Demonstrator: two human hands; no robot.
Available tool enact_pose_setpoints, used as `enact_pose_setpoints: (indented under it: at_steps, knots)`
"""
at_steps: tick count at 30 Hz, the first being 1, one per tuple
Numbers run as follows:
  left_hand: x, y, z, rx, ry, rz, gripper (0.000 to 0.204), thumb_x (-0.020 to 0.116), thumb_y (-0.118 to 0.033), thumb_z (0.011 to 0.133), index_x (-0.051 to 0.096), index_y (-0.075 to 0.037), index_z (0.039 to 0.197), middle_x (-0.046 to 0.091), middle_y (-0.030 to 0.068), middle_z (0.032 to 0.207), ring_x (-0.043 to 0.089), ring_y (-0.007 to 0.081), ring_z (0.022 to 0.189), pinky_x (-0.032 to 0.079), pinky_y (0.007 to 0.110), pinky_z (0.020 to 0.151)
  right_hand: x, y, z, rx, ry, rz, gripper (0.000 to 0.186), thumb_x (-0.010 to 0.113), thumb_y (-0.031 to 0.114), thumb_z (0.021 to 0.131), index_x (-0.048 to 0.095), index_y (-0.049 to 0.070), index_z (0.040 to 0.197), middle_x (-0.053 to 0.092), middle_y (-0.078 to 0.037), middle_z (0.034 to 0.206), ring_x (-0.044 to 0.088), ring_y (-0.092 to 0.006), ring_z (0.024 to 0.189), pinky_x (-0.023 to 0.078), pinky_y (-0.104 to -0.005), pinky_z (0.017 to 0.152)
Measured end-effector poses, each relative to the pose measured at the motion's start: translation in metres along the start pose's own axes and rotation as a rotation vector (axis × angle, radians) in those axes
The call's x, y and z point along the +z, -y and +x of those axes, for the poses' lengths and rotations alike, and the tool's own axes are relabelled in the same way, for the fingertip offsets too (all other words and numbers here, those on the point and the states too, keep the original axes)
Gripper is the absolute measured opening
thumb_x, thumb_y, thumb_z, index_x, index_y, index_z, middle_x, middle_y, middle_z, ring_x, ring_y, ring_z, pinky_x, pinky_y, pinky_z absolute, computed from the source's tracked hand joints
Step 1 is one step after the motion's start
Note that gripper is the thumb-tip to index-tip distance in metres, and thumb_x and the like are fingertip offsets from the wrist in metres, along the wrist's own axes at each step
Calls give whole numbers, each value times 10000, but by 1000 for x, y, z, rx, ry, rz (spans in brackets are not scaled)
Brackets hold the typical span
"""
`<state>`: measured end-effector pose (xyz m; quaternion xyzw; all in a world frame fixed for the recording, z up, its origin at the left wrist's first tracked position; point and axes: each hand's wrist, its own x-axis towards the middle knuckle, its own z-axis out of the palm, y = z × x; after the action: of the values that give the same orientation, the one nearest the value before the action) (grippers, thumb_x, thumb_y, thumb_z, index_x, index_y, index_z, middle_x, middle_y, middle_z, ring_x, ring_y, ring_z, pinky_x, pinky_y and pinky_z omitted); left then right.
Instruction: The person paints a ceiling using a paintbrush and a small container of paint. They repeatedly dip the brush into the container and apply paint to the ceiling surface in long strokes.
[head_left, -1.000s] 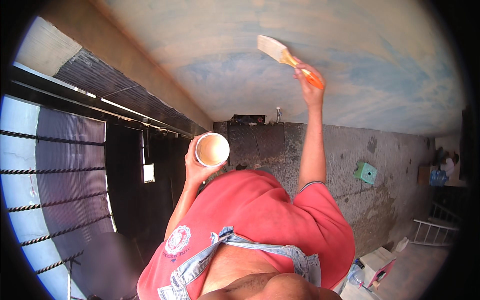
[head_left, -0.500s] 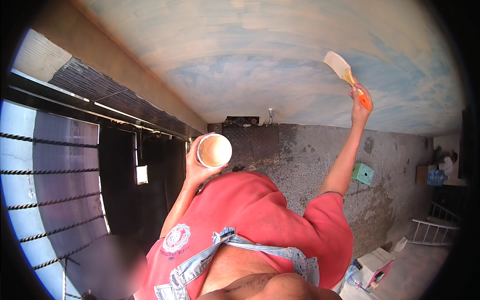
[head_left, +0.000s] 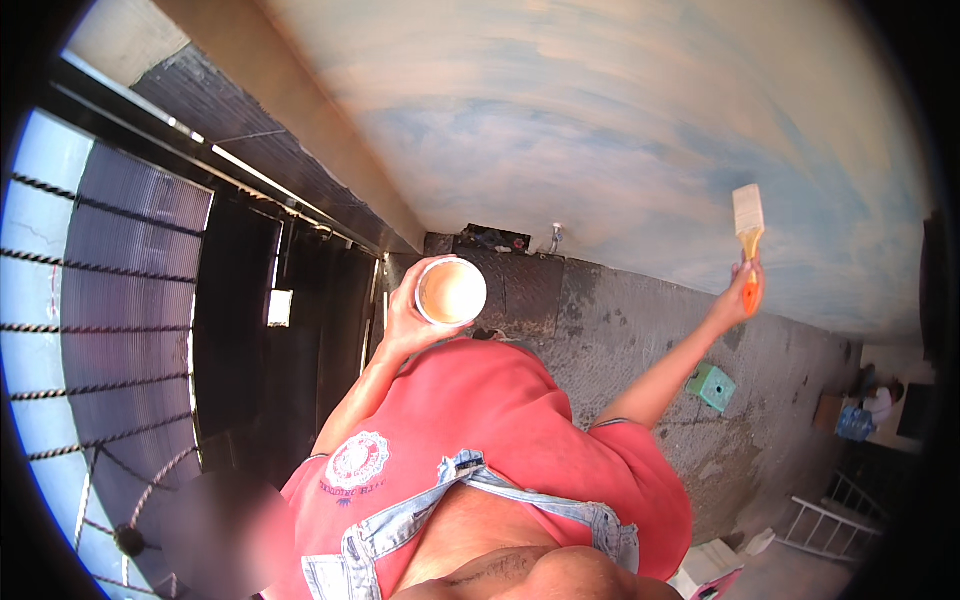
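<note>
Wall (head_left: pixel 600 120): broad, painted in blurred streaks of pale blue, cream and peach; fills the upper view.
Floor (head_left: pixel 640 335): grey, rough, stained dark in patches; runs below the wall toward the right.
Window (head_left: pixel 120 310): far left, crossed by dark twisted bars.
Shirt (head_left: pixel 480 400): red, worn by the person, with a white round emblem and denim straps.
Railing (head_left: pixel 825 530): pale metal, lower right.
Stool (head_left: pixel 711 387): green, a hole in its face; stands on the floor below the right forearm.
Jug (head_left: pixel 855 423): blue, clear, far right, beside another person in white.
Tub (head_left: pixel 452 292): white rim, round mouth facing up, inside pale peach; before the shirt, left of centre. Left hand (head_left: pixel 405 316) curls around its side, thumb and fingers clasping it.
Brush (head_left: pixel 748 225): flat, pale bristles, yellow neck, orange handle end; in front of the wall at right, bristles uppermost. Right hand (head_left: pixel 743 289) pinches the handle, fingers closed about it, arm stretched out. Whether bristles touch the wall cannot be told.
</note>
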<state>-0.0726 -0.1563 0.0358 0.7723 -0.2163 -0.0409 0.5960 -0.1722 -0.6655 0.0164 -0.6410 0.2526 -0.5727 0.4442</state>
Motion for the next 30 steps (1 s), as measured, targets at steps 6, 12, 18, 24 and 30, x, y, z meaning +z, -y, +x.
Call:
enact_pose_setpoints:
  at_steps: [6, 12, 18, 24, 30]
  knots:
    - [-13, -2, -13, -94, -66, -57, 885, 963, -207, 569, 574, -33, 1345, 670, 114, 1272, 640, 234, 1212, 495, 398, 1056, 77, 6, -83, 129, 406, 92, 171, 624, 75, 1010, 638, -2, 1162, 661, -169, 1325, 670, -237, 1143, 568, -319, 855]
    - [-44, 4, -20, -100, -54, -9, 902, 969, -216, 589, 553, -61, 1373, 661, 111, 1310, 635, 252, 1237, 496, 402, 1063, 165, 51, -115, 13, 734, 208, 149, 651, 31, 978, 693, -29, 1109, 690, -183, 1267, 686, -211, 1061, 614, -316, 800]
    - [-77, 15, -28, -79, -112, 12, 897, 972, -215, 597, 550, -47, 1371, 659, 124, 1316, 640, 258, 1233, 499, 404, 1060, 267, 98, -210, 54, 908, 396, 198, 661, 25, 977, 697, -29, 1164, 687, -175, 1267, 687, -183, 1042, 618, -311, 801]
    - [-118, 39, -40, -70, -179, -42, 886, 973, -213, 598, 558, -33, 1360, 679, 125, 1278, 660, 253, 1203, 508, 392, 1046, 371, 117, -282, 109, 970, 510, 139, 700, -5, 939, 710, -15, 1077, 713, -142, 1174, 691, -158, 953, 600, -286, 795]
    - [-166, 54, -48, -71, -209, -14, 884, 978, -189, 576, 565, -13, 1337, 677, 128, 1271, 665, 237, 1180, 521, 381, 1031, 435, 108, -316, 106, 930, 478, 133, 704, -18, 928, 717, -9, 1060, 715, -136, 1178, 681, -141, 942, 581, -265, 781]
